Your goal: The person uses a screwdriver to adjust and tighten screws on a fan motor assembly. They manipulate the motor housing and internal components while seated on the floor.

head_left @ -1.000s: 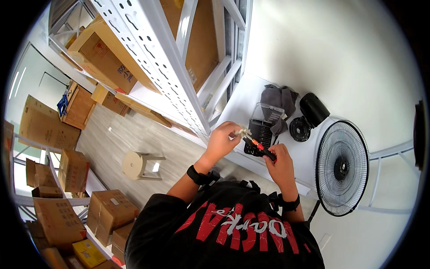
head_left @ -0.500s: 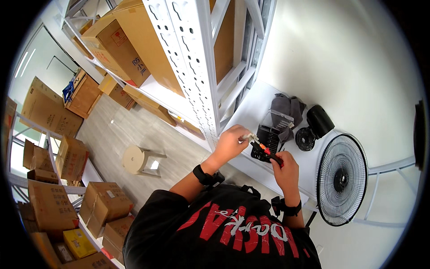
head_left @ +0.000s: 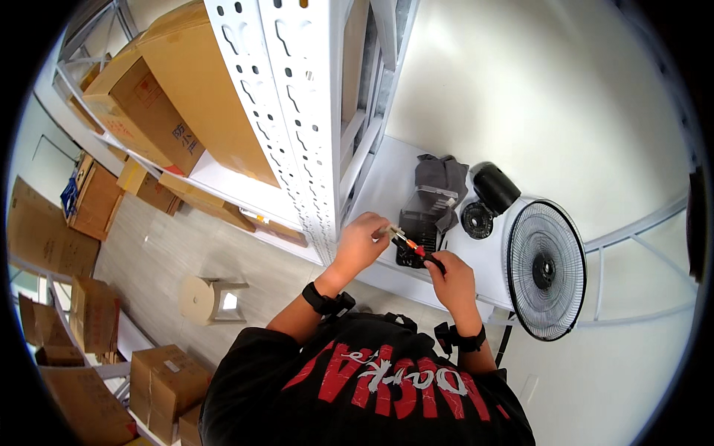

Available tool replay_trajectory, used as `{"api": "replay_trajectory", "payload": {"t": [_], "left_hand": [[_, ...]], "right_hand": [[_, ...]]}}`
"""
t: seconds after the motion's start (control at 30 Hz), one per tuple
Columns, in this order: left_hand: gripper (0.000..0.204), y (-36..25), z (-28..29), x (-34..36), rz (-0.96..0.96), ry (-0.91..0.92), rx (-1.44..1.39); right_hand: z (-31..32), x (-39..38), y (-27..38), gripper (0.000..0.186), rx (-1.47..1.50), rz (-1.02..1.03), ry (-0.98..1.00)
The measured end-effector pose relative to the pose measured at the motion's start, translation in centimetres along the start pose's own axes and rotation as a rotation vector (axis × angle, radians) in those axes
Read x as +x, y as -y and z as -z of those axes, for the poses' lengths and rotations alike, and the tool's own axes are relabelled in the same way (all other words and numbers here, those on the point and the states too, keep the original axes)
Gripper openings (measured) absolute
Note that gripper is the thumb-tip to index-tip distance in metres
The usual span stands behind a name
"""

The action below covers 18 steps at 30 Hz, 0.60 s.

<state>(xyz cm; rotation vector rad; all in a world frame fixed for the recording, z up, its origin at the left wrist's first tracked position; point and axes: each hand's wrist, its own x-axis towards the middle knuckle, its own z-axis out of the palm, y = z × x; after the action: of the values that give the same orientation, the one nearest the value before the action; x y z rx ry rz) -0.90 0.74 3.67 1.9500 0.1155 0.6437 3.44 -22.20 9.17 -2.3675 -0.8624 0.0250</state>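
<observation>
My left hand point(head_left: 361, 244) pinches a small pale part point(head_left: 391, 231) whose exact kind is too small to tell. In my right hand point(head_left: 455, 285) is a screwdriver point(head_left: 418, 250) with a red and black handle, its shaft end meeting or nearly meeting the pale part. Both hands are held over the front of a white table point(head_left: 378, 172). Beneath and just beyond them lies an open black tool case point(head_left: 413, 224) with a clear lid and rows of slots. A grey cloth point(head_left: 443, 174) lies behind the case.
Right of the case sit a black fan motor housing point(head_left: 496, 187) and a round black fan grille point(head_left: 545, 271) at the table's right end. A white perforated rack post point(head_left: 297, 126) rises close on the left. Cardboard boxes point(head_left: 167, 386) and a beige stool point(head_left: 199, 300) stand farther left.
The whole view has shifted, so the table and hands appear farther left. Both hands keep their grips, with the screwdriver still against or near the pale part.
</observation>
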Motion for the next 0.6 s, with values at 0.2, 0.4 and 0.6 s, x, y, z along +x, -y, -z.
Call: {"api": "replay_trajectory", "payload": {"t": [0.2,0.4,0.6], "left_hand": [[0.022,0.9,1.4,1.2,-0.026,0.065,0.0],[0.014,1.7,1.2,1.5,-0.035,0.082,-0.071],[0.013,2.5,1.5,1.8,-0.009,0.15,-0.089]], "right_hand": [[0.3,0.8,5.0,0.024,0.07,-0.036,-0.145],[-1.1,0.2,3.6,0.025,-0.056,-0.023,-0.162],[-1.2,0.3,5.1,0.024,-0.081,-0.054,-0.176]]}}
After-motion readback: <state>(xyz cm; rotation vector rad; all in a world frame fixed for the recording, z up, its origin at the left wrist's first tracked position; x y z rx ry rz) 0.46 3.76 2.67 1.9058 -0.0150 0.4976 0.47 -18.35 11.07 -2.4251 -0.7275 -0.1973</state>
